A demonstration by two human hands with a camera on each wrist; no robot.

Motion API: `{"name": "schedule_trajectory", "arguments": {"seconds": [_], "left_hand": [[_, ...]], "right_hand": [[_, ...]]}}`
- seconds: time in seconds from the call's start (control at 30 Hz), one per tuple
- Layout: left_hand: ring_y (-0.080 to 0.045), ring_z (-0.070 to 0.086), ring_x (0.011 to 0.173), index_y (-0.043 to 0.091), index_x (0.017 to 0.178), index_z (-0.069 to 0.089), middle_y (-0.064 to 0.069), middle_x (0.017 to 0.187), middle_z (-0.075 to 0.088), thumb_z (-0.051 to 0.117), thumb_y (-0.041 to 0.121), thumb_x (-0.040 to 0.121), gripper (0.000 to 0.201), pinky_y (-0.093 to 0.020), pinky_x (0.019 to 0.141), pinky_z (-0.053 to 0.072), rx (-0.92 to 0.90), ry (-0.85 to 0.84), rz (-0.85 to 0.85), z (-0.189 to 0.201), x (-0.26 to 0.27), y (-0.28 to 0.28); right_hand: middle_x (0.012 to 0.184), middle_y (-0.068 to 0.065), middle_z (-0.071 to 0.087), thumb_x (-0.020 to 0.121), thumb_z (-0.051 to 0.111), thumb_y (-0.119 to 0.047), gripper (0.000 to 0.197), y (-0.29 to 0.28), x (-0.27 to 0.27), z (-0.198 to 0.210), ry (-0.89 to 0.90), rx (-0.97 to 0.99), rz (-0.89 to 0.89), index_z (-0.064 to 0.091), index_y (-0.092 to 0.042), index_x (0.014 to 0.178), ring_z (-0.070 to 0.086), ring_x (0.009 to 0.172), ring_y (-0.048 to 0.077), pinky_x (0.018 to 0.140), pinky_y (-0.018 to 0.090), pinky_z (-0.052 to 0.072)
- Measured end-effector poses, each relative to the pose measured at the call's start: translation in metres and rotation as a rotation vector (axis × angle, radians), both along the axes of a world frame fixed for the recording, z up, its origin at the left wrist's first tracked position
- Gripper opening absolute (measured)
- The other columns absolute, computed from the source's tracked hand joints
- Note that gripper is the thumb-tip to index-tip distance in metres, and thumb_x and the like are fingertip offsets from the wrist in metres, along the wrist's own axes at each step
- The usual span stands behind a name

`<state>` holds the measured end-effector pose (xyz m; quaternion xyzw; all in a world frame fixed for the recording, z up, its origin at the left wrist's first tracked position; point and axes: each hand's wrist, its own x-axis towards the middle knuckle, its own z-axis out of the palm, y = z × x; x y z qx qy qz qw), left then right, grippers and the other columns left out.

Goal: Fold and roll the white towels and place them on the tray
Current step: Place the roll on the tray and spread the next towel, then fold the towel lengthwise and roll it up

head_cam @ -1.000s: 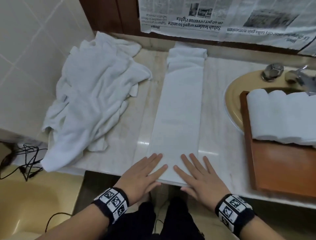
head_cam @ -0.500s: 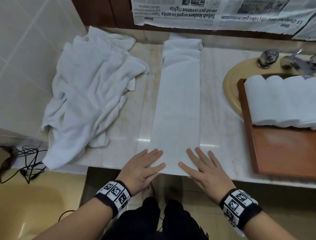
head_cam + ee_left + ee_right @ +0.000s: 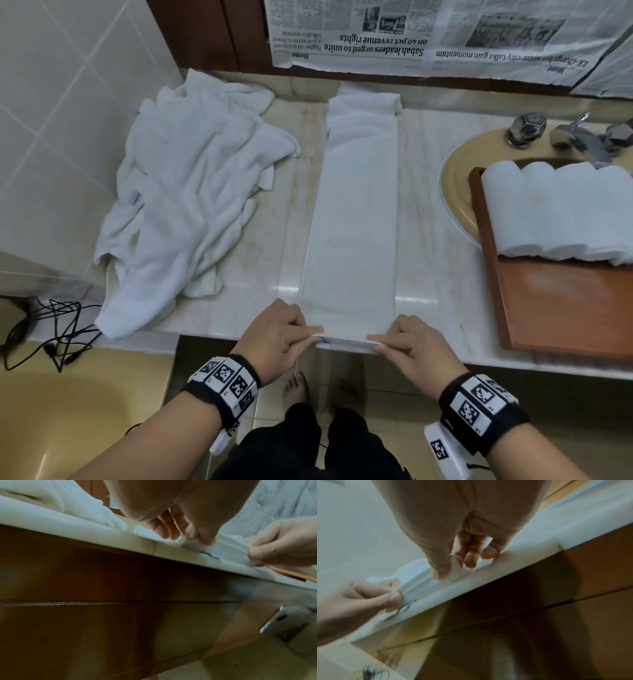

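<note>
A white towel folded into a long strip (image 3: 356, 219) lies on the marble counter (image 3: 428, 267), running from the back wall to the front edge. My left hand (image 3: 284, 337) pinches the strip's near left corner (image 3: 197, 540). My right hand (image 3: 407, 342) pinches the near right corner (image 3: 452, 569). Both hands sit at the counter's front edge with thumb and fingers curled on the cloth. Several rolled white towels (image 3: 558, 212) lie side by side on a brown wooden tray (image 3: 561, 308) at the right.
A heap of unfolded white towels (image 3: 191, 192) covers the counter's left part and hangs over its edge. The tray sits over a yellow sink (image 3: 455, 185) with chrome taps (image 3: 527, 128). Newspaper (image 3: 445, 34) covers the wall behind. Black cables (image 3: 51, 329) lie at lower left.
Both hands lay flat on the strip's near end before. They have drawn back to the counter edge and now pinch the two near corners.
</note>
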<state>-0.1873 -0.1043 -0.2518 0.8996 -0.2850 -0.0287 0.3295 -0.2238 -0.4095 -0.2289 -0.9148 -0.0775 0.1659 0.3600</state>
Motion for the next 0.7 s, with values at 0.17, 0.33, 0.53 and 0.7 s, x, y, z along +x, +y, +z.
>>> {"name": "schedule_trajectory", "arguments": {"seconds": [0.17, 0.33, 0.53, 0.7], "left_hand": [[0.000, 0.060, 0.083, 0.047, 0.089, 0.080, 0.019, 0.071, 0.066, 0.074, 0.057, 0.084, 0.013, -0.015, 0.073, 0.043, 0.092, 0.399, 0.167, 0.032, 0.019, -0.006], [0.007, 0.065, 0.078, 0.032, 0.072, 0.080, 0.020, 0.075, 0.074, 0.086, 0.054, 0.073, 0.022, -0.008, 0.068, 0.044, 0.199, 0.661, 0.316, 0.054, 0.040, -0.015], [-0.003, 0.066, 0.085, 0.027, 0.076, 0.078, 0.016, 0.083, 0.073, 0.081, 0.047, 0.080, 0.020, -0.023, 0.079, 0.054, 0.345, 0.653, 0.346, 0.063, 0.046, -0.031], [-0.005, 0.063, 0.080, 0.026, 0.073, 0.069, 0.012, 0.077, 0.068, 0.086, 0.043, 0.072, 0.024, -0.023, 0.069, 0.051, 0.310, 0.579, 0.450, 0.062, 0.044, -0.033]], "right_hand": [[0.084, -0.021, 0.071, 0.087, 0.079, -0.036, 0.008, 0.001, 0.010, 0.011, 0.203, 0.073, -0.220, 0.081, -0.044, 0.087, 0.063, 0.088, -0.005, 0.082, 0.015, 0.046], [0.093, -0.017, 0.070, 0.092, 0.075, -0.029, 0.010, 0.003, 0.017, 0.020, 0.289, 0.049, -0.223, 0.082, -0.037, 0.093, 0.063, 0.094, -0.002, 0.084, 0.018, 0.045], [0.079, -0.007, 0.068, 0.085, 0.080, -0.024, 0.011, 0.003, 0.024, 0.024, 0.350, 0.028, -0.334, 0.072, -0.032, 0.085, 0.066, 0.081, 0.013, 0.072, 0.023, 0.046], [0.073, -0.001, 0.056, 0.083, 0.073, -0.014, 0.021, 0.013, 0.033, 0.032, 0.365, 0.008, -0.320, 0.057, -0.028, 0.082, 0.054, 0.062, 0.016, 0.060, 0.026, 0.043]]}}
